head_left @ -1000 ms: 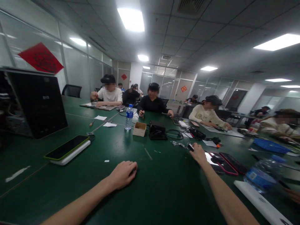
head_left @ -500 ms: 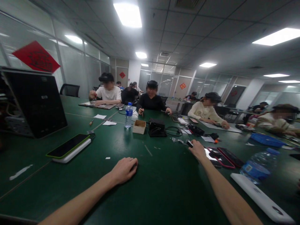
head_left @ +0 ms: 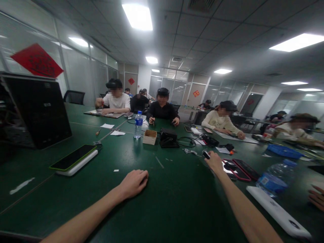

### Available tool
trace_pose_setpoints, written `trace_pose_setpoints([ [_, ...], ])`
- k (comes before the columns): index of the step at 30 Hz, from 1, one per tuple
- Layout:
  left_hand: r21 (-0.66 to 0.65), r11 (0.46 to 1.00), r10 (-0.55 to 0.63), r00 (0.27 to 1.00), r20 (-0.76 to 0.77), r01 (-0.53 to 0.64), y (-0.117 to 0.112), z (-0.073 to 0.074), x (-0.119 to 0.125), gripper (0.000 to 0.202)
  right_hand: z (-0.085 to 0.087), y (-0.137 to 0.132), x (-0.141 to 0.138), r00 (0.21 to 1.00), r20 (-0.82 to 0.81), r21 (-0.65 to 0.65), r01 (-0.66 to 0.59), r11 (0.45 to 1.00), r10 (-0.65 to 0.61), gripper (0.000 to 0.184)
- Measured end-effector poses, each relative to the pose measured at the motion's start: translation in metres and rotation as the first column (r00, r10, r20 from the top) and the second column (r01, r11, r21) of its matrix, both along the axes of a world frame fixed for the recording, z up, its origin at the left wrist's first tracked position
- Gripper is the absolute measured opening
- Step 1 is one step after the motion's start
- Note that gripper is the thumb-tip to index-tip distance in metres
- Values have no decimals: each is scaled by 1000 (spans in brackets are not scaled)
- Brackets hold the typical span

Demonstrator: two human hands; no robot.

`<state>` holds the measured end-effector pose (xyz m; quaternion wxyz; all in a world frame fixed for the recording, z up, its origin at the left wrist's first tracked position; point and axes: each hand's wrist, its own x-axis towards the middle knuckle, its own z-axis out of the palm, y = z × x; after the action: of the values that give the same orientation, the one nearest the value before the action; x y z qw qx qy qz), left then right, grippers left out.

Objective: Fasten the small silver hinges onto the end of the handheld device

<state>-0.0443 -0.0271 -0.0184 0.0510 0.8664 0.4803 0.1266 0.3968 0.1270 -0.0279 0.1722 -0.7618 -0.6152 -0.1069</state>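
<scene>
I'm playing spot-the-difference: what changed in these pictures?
The head camera tipped slightly, so everything shifted a little. A co-worker's fingers reappeared at the right edge. The person's left hand and right hand stayed put, the right still at a small dark object.

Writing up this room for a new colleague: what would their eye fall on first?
The long green table dominates, stretching ahead with people seated along it, such as the person in black at its middle. A red diamond-shaped paper stands out on the glass wall at left. In the foreground, the bare left hand rests on the table, while the right hand sits beside red-edged phones.
</scene>
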Motion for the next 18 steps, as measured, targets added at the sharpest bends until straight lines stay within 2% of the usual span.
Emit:
trace_pose_setpoints([
  [6, -11, 1000, 7, 1000, 4, -7, -1, 2, -1, 12, 5, -12, -7, 994, -74, 102, -69, 992, 77, 25],
  [10, -25, 1000, 17, 1000, -1, -17, -2, 4, 0, 12, 14, -34, -21, 958, -239, 106, -135, 985, 157, 27],
  [12, -25, 1000, 13, 1000, 0, -13, -2, 3, 1, 12, 21, -51, -33, 926, -343, 45, -151, 988, 157, 31],
  [14, -18, 1000, 7, 1000, 5, -7, -2, 3, 0, 11, 27, -73, -51, 890, -431, -93, -207, 974, 148, 36],
  [16, -11, 1000, 8, 1000, 16, -8, -2, 3, 0, 12, 32, -98, -76, 847, -491, -218, -345, 913, 203, 36],
  [18, -6, 1000, 7, 999, 32, -6, -3, 4, 0, 14, 36, -121, -107, 816, -529, -291, -430, 854, 231, 34],
])
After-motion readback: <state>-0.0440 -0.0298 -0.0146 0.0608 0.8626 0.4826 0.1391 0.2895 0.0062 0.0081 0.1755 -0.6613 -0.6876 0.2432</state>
